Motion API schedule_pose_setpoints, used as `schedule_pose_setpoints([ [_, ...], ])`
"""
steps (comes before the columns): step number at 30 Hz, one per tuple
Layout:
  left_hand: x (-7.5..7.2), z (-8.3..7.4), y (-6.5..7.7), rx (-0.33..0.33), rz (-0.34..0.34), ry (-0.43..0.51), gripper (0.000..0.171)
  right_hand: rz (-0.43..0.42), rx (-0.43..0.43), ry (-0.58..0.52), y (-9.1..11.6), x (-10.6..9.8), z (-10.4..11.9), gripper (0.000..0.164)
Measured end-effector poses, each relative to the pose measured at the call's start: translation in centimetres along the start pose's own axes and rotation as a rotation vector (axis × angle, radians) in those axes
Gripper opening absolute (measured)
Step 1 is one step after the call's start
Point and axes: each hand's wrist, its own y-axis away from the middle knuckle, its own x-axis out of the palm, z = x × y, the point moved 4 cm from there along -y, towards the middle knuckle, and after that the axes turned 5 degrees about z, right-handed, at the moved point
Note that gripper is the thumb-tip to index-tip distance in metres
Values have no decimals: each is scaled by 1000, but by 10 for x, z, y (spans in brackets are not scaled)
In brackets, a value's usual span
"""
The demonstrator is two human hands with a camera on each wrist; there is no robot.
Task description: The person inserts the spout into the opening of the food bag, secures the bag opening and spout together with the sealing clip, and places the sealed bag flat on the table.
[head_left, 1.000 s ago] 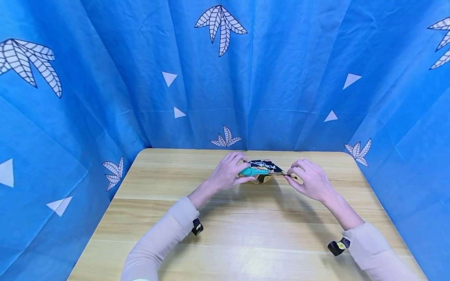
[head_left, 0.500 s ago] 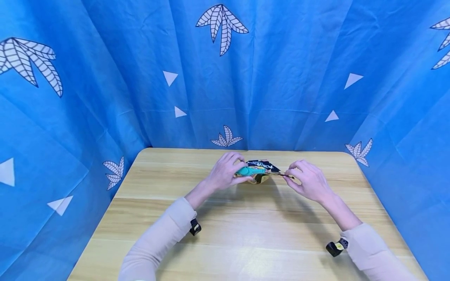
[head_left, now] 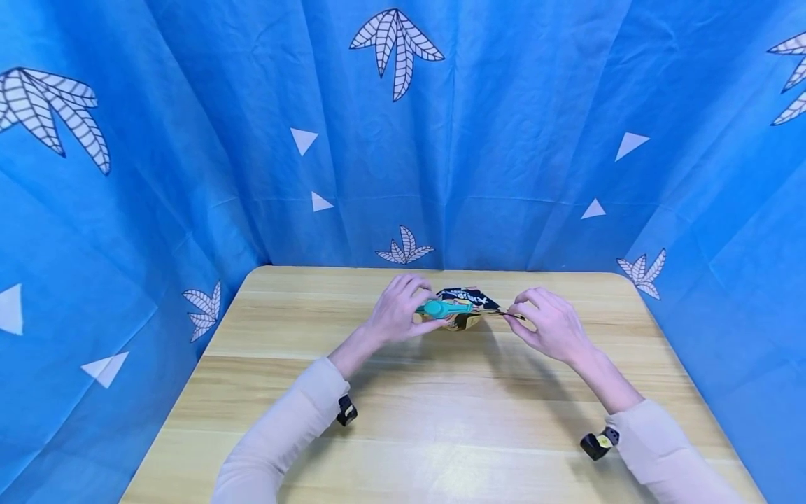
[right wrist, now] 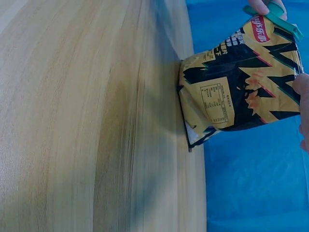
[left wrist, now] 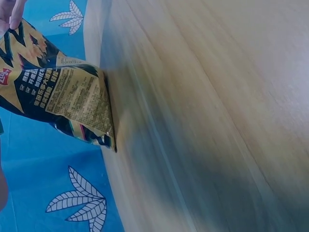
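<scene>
A black and gold chip bag (head_left: 474,294) stands upright near the far side of the table, its bottom edge on the wood in both wrist views. Along the left part of its top edge lies a teal bag clip (head_left: 453,307). My left hand (head_left: 397,311) grips the clip's rounded end between thumb and fingers. At the other end of the top edge, my right hand (head_left: 549,325) pinches the bag's corner. The right wrist view shows the bag's front (right wrist: 241,92) with a red logo and the green clip (right wrist: 280,21) across a top corner. Printed text covers the side (left wrist: 72,92) in the left wrist view.
The light wooden table (head_left: 441,420) spreads in front of both arms. A blue curtain (head_left: 504,140) with white leaf and triangle prints hangs behind it and along both sides. Each wrist carries a small black camera.
My left hand and the clip have shifted slightly left. The bag's top and my right hand have also drifted a little left. Both hands keep their hold.
</scene>
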Motion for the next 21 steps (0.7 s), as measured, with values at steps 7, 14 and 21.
schedule_pose_setpoints([
  [7, -3, 3, 6, -7, -11, -13, 52, -9, -12, 17, -2, 0, 1, 27],
  [14, -3, 2, 11, -5, -21, -6, 48, -8, -12, 22, -2, 0, 1, 27],
  [21, -2, 3, 12, -8, -52, 3, 46, -11, -8, 19, -3, 0, 2, 26],
])
